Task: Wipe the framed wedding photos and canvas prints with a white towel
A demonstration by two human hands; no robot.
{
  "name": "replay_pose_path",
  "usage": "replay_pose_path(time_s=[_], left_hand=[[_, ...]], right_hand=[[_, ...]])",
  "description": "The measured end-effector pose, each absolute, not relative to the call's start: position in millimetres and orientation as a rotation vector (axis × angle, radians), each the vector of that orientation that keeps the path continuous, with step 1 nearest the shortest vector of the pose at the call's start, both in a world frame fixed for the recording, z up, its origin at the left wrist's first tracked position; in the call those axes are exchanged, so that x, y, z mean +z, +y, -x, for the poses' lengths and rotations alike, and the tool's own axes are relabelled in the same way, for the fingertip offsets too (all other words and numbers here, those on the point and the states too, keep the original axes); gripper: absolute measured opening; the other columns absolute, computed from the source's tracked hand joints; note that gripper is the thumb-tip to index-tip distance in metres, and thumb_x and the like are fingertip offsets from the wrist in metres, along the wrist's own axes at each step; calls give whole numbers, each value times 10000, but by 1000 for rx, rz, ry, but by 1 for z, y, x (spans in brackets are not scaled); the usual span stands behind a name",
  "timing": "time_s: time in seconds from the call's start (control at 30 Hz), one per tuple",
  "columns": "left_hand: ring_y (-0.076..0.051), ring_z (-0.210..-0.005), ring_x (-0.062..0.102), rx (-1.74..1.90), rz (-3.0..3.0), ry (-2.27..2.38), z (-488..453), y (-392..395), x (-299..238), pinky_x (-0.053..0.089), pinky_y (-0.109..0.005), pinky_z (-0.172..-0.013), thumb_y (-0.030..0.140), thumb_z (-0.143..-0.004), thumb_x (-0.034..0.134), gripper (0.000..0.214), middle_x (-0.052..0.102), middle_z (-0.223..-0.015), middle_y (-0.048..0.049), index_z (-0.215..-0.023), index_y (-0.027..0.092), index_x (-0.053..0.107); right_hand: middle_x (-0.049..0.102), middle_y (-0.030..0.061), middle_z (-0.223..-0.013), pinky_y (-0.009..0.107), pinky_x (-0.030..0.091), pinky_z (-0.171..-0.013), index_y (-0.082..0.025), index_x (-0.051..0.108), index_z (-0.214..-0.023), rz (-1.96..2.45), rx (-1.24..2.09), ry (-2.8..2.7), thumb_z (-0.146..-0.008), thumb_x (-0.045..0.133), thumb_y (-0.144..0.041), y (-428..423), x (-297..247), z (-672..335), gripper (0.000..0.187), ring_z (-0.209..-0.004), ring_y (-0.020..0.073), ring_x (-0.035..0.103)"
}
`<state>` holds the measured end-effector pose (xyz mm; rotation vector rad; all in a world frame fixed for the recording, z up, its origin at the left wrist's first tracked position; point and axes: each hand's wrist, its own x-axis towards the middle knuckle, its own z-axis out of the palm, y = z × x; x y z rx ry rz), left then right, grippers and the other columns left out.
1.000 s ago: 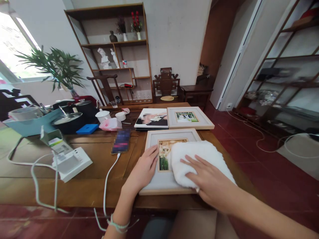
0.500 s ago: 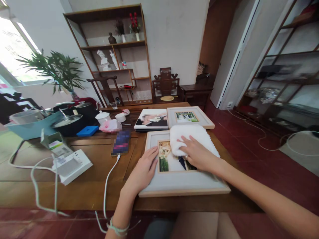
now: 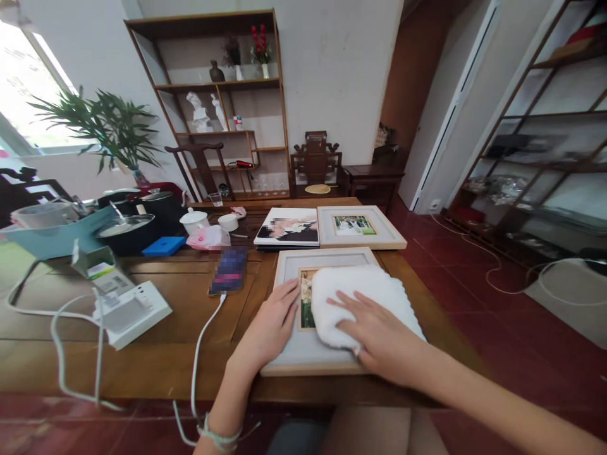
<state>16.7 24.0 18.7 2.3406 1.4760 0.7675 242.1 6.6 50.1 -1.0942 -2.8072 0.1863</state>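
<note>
A light wooden picture frame with a grey mat lies flat at the near edge of the wooden table. My left hand rests flat on the frame's left side, fingers stretched out. My right hand presses flat on a fluffy white cloth that covers most of the photo in the frame; only a strip of the photo shows at the left.
Behind lie a second framed photo and a photo book. A phone with a white cable, a white box, a blue tub, a dark pot and cups stand at the left. Shelves and chairs stand beyond.
My right hand slid the cloth from the frame's near side up to its far edge, then back down over the photo. The left hand stayed on the frame.
</note>
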Motion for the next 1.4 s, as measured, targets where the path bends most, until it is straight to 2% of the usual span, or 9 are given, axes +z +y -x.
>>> replay_pose_path(time_s=[0.1,0.27,0.5,0.77,0.93,1.03,1.13,1.27,1.4], left_hand=[[-191,-1295,372,771,-2335,1470,-16,24,19,286,-382,-1102,235,-914,353,397,439,-1384,-97,-1286,157,470],[-195,-1290,382,799,-2326,1464,-15,23,21,300,-399,-1093,240,-911,364,391,446,-1382,-76,-1284,202,471],[-192,-1301,364,754,-2345,1473,-15,23,17,286,-390,-1100,221,-911,347,409,426,-1392,-94,-1302,160,446],[-189,-1310,342,717,-2359,1487,-16,23,19,272,-396,-1108,212,-912,324,429,406,-1406,-103,-1324,129,414],[-197,-1315,333,688,-2350,1502,-16,23,18,275,-411,-1104,221,-917,316,431,397,-1410,-114,-1323,116,417],[-198,-1318,329,701,-2348,1498,-16,23,17,271,-411,-1105,229,-917,325,428,396,-1412,-112,-1320,124,424],[-194,-1318,331,716,-2344,1490,-17,23,18,262,-402,-1110,232,-917,331,428,400,-1410,-112,-1320,123,426],[-201,-1316,339,730,-2330,1481,-17,21,20,265,-413,-1106,238,-913,341,425,411,-1405,-106,-1317,141,432],[-201,-1308,354,763,-2319,1471,-16,21,20,273,-415,-1104,235,-909,346,423,423,-1396,-106,-1314,147,433]], right_hand=[[351,152,-1422,485,208,-1072,-123,578,-1117,1103,8,-2737,-646,459,-25,53,43,-238,496,-1334,289,225],[344,150,-1426,579,160,-1043,-98,559,-1148,1153,-125,-2737,-644,437,-1,95,49,-229,528,-1342,341,158],[465,211,-1323,527,173,-1066,-79,578,-1087,1130,292,-2853,-656,399,-4,29,64,-240,472,-1339,304,198],[338,118,-1432,528,179,-1079,-143,564,-1170,1076,650,-2972,-593,453,-36,-43,87,-230,597,-1333,330,202],[305,135,-1449,516,147,-1086,-124,556,-1155,1069,491,-2808,-623,443,-29,-16,63,-223,552,-1351,306,138],[336,178,-1424,492,185,-1076,-104,529,-1180,1131,369,-2777,-663,452,-30,17,55,-225,528,-1347,300,169],[359,174,-1412,484,195,-1069,-115,504,-1212,1194,175,-2743,-687,465,-29,53,55,-225,534,-1344,283,197],[339,151,-1429,554,156,-1050,-124,476,-1253,1297,-11,-2686,-685,473,-19,87,56,-219,578,-1345,328,162],[377,132,-1411,584,157,-1036,-132,540,-1185,1254,29,-2738,-668,439,-4,80,54,-215,542,-1340,342,172]])
